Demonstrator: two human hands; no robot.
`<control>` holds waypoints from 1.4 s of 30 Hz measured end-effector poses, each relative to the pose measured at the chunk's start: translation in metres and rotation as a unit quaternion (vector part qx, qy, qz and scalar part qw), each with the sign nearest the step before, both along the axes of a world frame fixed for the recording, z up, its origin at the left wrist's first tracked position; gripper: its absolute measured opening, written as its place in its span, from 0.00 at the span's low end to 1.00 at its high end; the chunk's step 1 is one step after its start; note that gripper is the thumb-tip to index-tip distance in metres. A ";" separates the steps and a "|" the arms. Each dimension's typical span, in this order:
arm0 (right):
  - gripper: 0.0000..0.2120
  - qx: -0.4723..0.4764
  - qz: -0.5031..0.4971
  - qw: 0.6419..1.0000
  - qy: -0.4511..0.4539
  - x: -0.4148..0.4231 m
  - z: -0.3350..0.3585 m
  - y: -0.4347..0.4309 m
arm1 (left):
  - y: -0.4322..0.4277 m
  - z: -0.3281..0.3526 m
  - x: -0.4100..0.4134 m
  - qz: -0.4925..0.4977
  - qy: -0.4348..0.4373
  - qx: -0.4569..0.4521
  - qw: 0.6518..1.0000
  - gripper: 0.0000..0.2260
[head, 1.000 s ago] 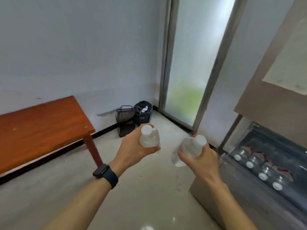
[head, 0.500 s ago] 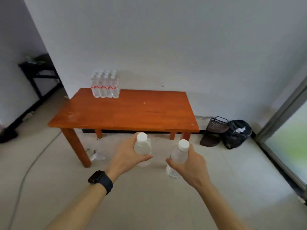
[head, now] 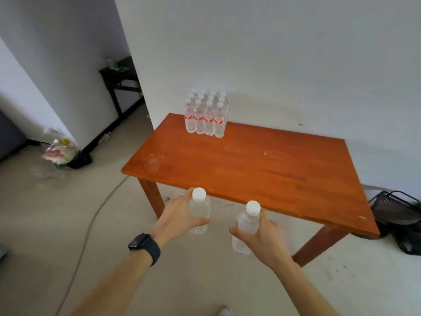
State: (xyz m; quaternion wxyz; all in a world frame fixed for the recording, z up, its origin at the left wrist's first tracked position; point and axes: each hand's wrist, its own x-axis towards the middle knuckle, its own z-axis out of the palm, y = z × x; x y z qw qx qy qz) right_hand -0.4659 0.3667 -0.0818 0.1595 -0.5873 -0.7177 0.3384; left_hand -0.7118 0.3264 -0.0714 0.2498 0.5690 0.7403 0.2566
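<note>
My left hand (head: pixel 175 215) grips a clear water bottle (head: pixel 199 210) with a white cap, held upright. My right hand (head: pixel 264 238) grips a second clear water bottle (head: pixel 247 222), also white-capped and tilted slightly. Both hands hover just in front of the near edge of an orange-brown wooden table (head: pixel 250 165). At the table's far left corner, against the wall, stands a tight cluster of several bottles (head: pixel 206 115) with red labels.
A dark wire basket (head: pixel 396 206) and a black bag (head: pixel 407 242) sit on the floor right of the table. A grey cable (head: pixel 91 222) runs across the floor at left. A crumpled plastic bag (head: pixel 60 152) lies by the left wall, with a dark side table (head: pixel 120 76) behind.
The view swung left from the open fridge and glass door to the table, then drew closer to it. Both hands keep their bottles.
</note>
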 end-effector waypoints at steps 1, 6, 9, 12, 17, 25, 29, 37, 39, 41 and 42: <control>0.35 -0.008 0.000 1.000 0.005 -0.012 -0.002 0.015 | 0.015 -0.003 -0.012 0.007 -0.004 -0.008 1.000 0.30; 0.36 -0.025 0.010 0.999 0.022 -0.072 -0.013 0.092 | 0.081 -0.013 -0.068 0.059 -0.035 -0.011 0.998 0.33; 0.37 -0.023 0.014 1.000 0.016 -0.109 -0.021 0.136 | 0.122 -0.020 -0.100 0.078 -0.055 -0.010 0.995 0.32; 0.34 -0.033 0.011 0.999 0.008 -0.148 -0.029 0.182 | 0.168 -0.032 -0.136 0.085 -0.070 -0.017 0.994 0.31; 0.37 -0.038 -0.005 0.999 -0.021 -0.220 -0.059 0.266 | 0.263 -0.063 -0.206 0.069 -0.083 -0.039 0.993 0.29; 0.39 -0.061 -0.053 0.996 -0.021 -0.337 -0.089 0.393 | 0.411 -0.087 -0.302 0.002 -0.065 -0.060 0.996 0.32; 0.36 -0.068 -0.100 0.992 0.030 -0.379 -0.090 0.439 | 0.466 -0.096 -0.331 -0.013 -0.077 -0.065 0.995 0.31; 0.33 -0.051 -0.149 0.983 0.092 -0.423 -0.093 0.496 | 0.525 -0.103 -0.358 -0.065 -0.107 -0.057 0.990 0.27; 0.32 -0.056 -0.148 0.983 0.096 -0.425 -0.097 0.500 | 0.532 -0.106 -0.362 -0.086 -0.097 -0.057 0.990 0.27; 0.34 -0.045 -0.136 0.986 0.089 -0.424 -0.101 0.500 | 0.538 -0.109 -0.366 -0.109 -0.087 -0.063 0.988 0.27; 0.37 -0.040 -0.130 0.987 0.083 -0.423 -0.102 0.500 | 0.540 -0.111 -0.368 -0.116 -0.083 -0.066 0.988 0.28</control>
